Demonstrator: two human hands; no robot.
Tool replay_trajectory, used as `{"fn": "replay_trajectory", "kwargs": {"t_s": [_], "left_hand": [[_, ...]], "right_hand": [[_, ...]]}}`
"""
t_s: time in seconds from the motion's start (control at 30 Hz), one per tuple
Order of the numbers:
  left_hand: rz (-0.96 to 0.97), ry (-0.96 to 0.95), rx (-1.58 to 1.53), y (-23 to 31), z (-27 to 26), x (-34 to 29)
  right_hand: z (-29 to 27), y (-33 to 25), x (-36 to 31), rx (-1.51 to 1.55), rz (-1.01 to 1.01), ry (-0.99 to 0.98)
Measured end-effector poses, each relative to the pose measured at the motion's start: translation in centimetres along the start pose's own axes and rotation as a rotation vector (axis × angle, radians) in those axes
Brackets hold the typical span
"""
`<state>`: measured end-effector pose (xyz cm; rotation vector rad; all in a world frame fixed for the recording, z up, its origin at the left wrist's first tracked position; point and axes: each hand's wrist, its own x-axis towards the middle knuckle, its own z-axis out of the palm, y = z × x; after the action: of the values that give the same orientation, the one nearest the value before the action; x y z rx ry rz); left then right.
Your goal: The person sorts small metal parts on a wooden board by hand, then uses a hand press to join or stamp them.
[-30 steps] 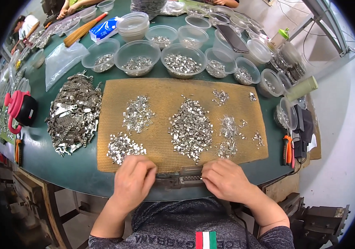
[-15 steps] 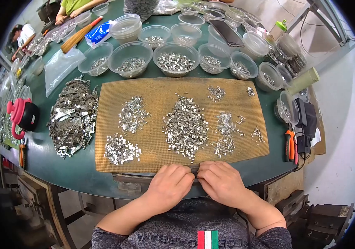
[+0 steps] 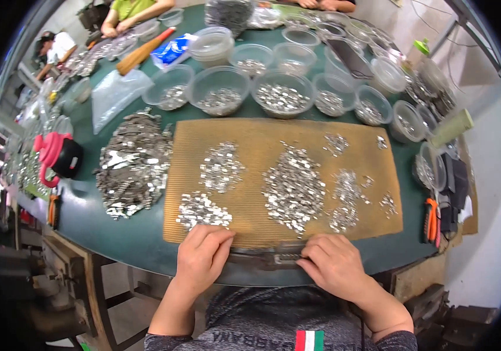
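A tan ribbed mat [image 3: 250, 175] lies in front of me, with several piles of small silver metal pieces [image 3: 294, 190] on it. My left hand [image 3: 199, 257] is at the mat's front edge, just below the lower-left pile [image 3: 203, 212]. Its fingers are pressed together; anything between them is too small to see. In front of the mat sits a dark metal fixture with a slotted block [image 3: 286, 258]. My right hand [image 3: 333, 261] is curled closed at the block's right end, thumb against the fingers, and what it pinches is hidden.
Clear plastic bowls [image 3: 282, 93] of metal pieces line the far side. A heap of metal strips [image 3: 133, 164] lies left, beside a pink-and-black pot [image 3: 60, 157]. Orange-handled pliers [image 3: 431, 219] and a phone [image 3: 350, 58] are to the right. Other people [image 3: 136, 11] sit across the table.
My left hand has moved left, away from the right hand, to the lower-left pile. The slotted block between them now shows. The whole view has shifted.
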<state>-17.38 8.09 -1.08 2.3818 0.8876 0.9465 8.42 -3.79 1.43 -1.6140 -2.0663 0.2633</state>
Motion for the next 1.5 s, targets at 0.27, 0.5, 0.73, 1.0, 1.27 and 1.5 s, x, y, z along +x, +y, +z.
{"fn": "replay_trajectory", "kwargs": {"t_s": [0.27,0.5,0.73,1.0,1.27,1.5], "left_hand": [[-0.046,0.032,0.118,-1.7,-1.5,-1.1],[-0.058,-0.024,0.126,-2.1,-2.0,-1.2],[-0.089,0.035,0.064,-2.9,-1.9,-1.4],[-0.052,0.042,0.149,-2.9,-1.4,-0.7],[0.077,-0.058,0.268,-2.8,-1.6,-0.5],[0.04,-0.097,0.265,-2.7,-1.8,-0.4]], "right_hand": [[1.4,-1.1,5.0,0.06,-0.136,-0.029],[5.8,-1.8,10.2,0.066,-0.2,-0.101],[7.9,-2.8,11.6,-0.053,-0.12,-0.145],[8.2,-2.2,12.1,0.017,-0.144,-0.129],[8.1,-1.7,11.6,0.039,-0.117,-0.145],[8.7,-2.0,11.7,-0.045,-0.201,-0.113]]}}
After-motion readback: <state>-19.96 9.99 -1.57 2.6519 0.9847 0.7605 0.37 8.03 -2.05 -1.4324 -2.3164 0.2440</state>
